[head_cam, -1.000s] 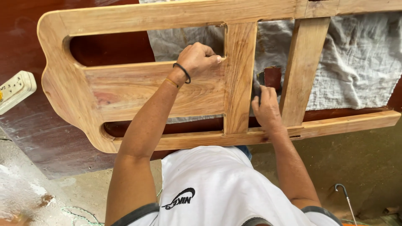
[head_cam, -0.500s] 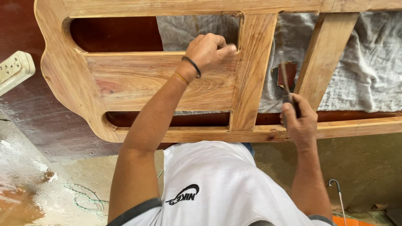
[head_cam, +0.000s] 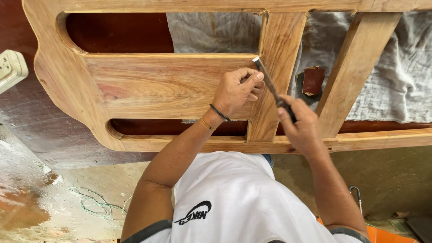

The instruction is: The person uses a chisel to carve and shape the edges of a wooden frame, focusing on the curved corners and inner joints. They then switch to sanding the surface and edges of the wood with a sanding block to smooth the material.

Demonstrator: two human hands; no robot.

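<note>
Right hand (head_cam: 302, 127) gripping chisel (head_cam: 271, 85) handle, blade tip at joint of wooden frame (head_cam: 166, 85) panel & upright slat. Left hand (head_cam: 235, 91) pinching blade w/ fingers, resting on panel. Grey cloth (head_cam: 396, 76) + sandpaper piece (head_cam: 312, 81) behind frame

Wooden frame (head_cam: 166, 85) on cloth (head_cam: 396, 76), socket block (head_cam: 11, 69) at left

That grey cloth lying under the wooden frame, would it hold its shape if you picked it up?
Probably not: the grey cloth lies rumpled in soft folds, so it looks floppy and light. The wooden frame rests on it, so it would likely drag rather than lift free.
</note>
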